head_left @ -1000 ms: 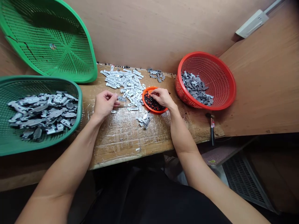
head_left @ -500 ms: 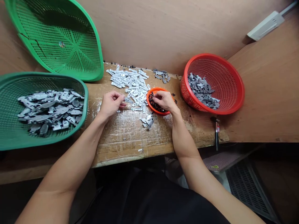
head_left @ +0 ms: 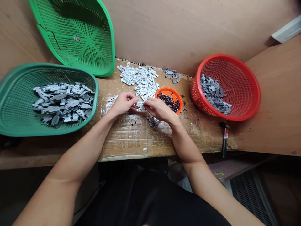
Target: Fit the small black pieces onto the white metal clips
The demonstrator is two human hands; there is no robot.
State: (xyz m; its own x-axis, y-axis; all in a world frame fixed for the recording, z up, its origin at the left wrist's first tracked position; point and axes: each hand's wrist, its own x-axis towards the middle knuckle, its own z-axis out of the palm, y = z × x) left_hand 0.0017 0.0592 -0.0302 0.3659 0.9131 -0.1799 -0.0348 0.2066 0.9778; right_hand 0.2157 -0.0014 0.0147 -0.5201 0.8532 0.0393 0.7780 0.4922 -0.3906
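Note:
My left hand (head_left: pixel 124 103) is closed in a pinch on a small flat grey metal part (head_left: pixel 139 105), whose end sticks out past the fingertips. Facing it, my right hand (head_left: pixel 158 110) has its fingers drawn together close to that part. Whatever sits between the right fingertips is too small to make out. Just behind the right hand is an orange dish (head_left: pixel 180 106) of small dark pieces (head_left: pixel 172 102). Beyond both hands spreads a pile of pale metal parts (head_left: pixel 141 80). A small heap of grey parts (head_left: pixel 154 122) lies partly hidden under the right hand.
A dark green basket (head_left: pixel 95 103) of grey parts stands left, with a bright green basket (head_left: pixel 111 53) tilted behind it. To the right are a red basket (head_left: pixel 255 97) of grey pieces and a black-handled brush (head_left: pixel 224 146). More grey pieces (head_left: pixel 172 75) lie near the back wall.
My right hand has left the orange dish and moved left to my left hand. A pale part now shows left of my left hand, and dark bits on the table below. The view has shifted.

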